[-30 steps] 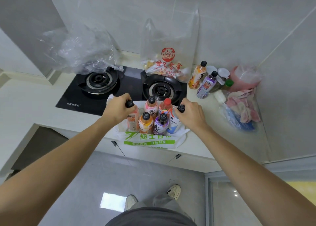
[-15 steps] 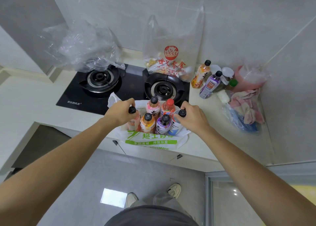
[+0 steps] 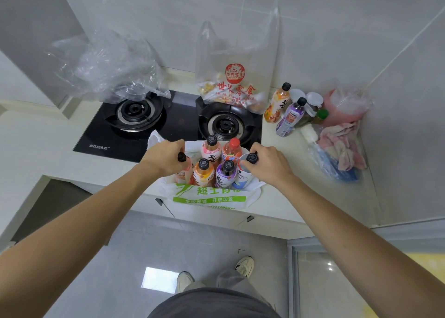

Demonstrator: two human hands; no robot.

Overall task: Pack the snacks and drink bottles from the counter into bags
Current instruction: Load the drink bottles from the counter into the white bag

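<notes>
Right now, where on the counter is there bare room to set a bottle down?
Bare counter lies left of the stove, and a smaller strip between the white bag and the two loose bottles. The right corner is crowded with jars and a pink cloth.
</notes>
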